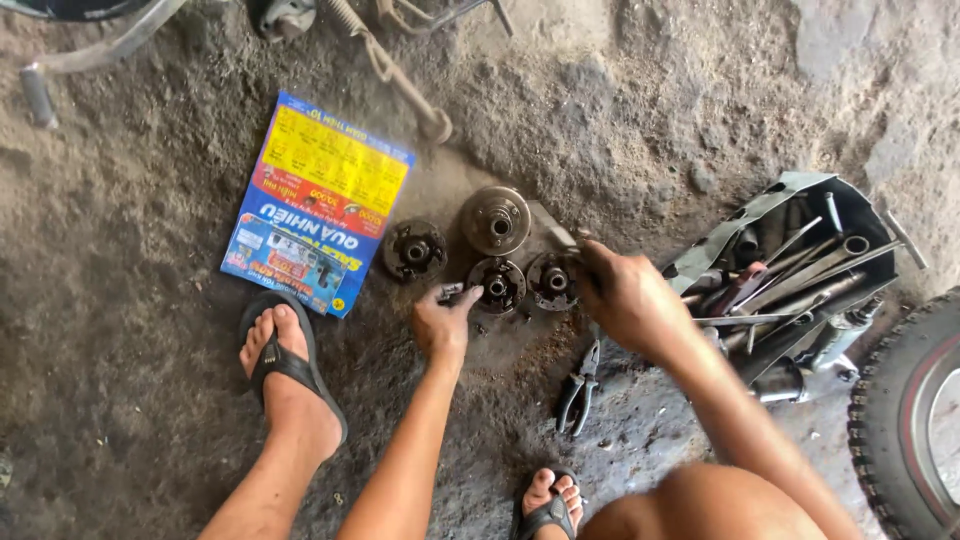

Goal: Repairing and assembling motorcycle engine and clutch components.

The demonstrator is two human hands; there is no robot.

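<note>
Dusty dirt floor (150,380), seen from above. On it lie four round, greasy metal hub parts. The left hand (442,325) pinches a small dark metal piece (450,292) beside the nearest hub part (497,285). The right hand (625,300) closes around another hub part (552,280). Pliers (578,388) lie near, and an open tool tray (800,270) sits just right.

Dirt floor (150,400): discs (495,220), pliers (578,390), flyer (318,203)
</note>
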